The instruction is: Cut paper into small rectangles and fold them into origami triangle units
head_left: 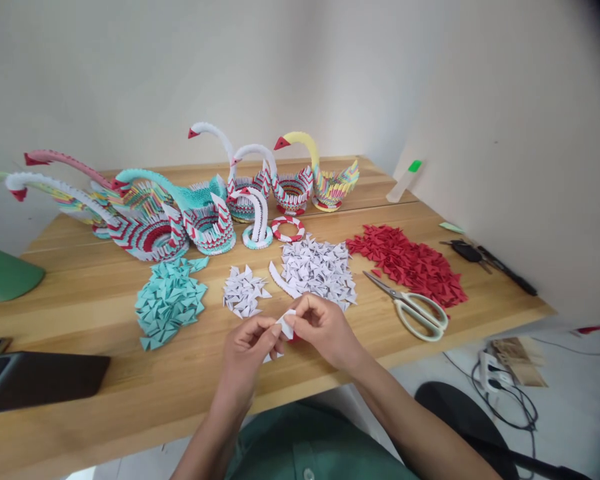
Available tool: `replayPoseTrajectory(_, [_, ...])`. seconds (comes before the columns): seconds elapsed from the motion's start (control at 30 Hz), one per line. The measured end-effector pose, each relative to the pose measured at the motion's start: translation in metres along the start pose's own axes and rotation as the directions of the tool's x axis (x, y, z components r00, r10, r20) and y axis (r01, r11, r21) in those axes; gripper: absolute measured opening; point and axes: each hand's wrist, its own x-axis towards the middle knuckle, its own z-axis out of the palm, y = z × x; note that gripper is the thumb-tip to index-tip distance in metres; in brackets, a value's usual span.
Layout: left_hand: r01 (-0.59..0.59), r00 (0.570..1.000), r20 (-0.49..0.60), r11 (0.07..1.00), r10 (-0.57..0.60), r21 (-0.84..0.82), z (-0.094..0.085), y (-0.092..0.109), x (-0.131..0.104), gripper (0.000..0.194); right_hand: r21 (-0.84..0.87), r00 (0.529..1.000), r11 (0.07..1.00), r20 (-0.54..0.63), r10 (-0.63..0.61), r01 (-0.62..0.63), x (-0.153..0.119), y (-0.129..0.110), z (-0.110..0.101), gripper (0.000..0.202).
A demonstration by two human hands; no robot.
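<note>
Near the table's front edge, my left hand (pixel 255 341) and my right hand (pixel 325 328) pinch a small folded white paper piece (pixel 287 325) between them. Something red shows just below the fingers, mostly hidden, and a bit of white paper (pixel 273 357) lies under my left hand. A curved white strip of joined pieces (pixel 282 280) rests just beyond the hands. Around it are a small white pile (pixel 244 291), a larger white pile (pixel 319 270), a teal pile (pixel 170 301) and a red pile (pixel 410 262) of folded paper.
Several paper swans (pixel 153 233) stand along the back of the wooden table (pixel 190 380). A red-and-white ring (pixel 288 229) lies before them. Scissors (pixel 416 311) rest at the right, near keys (pixel 467 251). A dark box (pixel 45 380) and green object (pixel 7 273) are at the left.
</note>
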Motion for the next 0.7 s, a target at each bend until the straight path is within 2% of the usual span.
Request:
replayPoseTrajectory(0.17, [-0.021, 0.999, 0.033, 0.996, 0.018, 0.083, -0.0015, 0.0057, 0.0002, 0.02, -0.038, 0.999, 0.998, -0.013, -0.044, 0.043, 0.0004, 0.0024, -0.0005, 0.017])
replayPoseTrajectory(0.4, [-0.058, 0.998, 0.024, 0.99, 0.055, 0.126, -0.0033, 0.0092, 0.0018, 0.02, -0.087, 0.996, 0.992, 0.002, -0.088, 0.088, -0.0013, -0.0008, -0.0008, 0.017])
replayPoseTrajectory(0.57, [-0.099, 0.995, 0.021, 0.987, 0.098, 0.125, -0.0048, 0.0066, 0.001, 0.018, -0.033, 0.996, 0.995, 0.004, -0.091, 0.091, -0.0021, 0.0018, 0.0016, 0.018])
replayPoseTrajectory(0.7, [-0.132, 0.991, 0.003, 0.984, 0.133, 0.121, -0.0056, 0.0016, 0.0005, 0.017, 0.056, 0.999, 0.998, 0.034, -0.015, 0.013, -0.0013, 0.0004, -0.0007, 0.022])
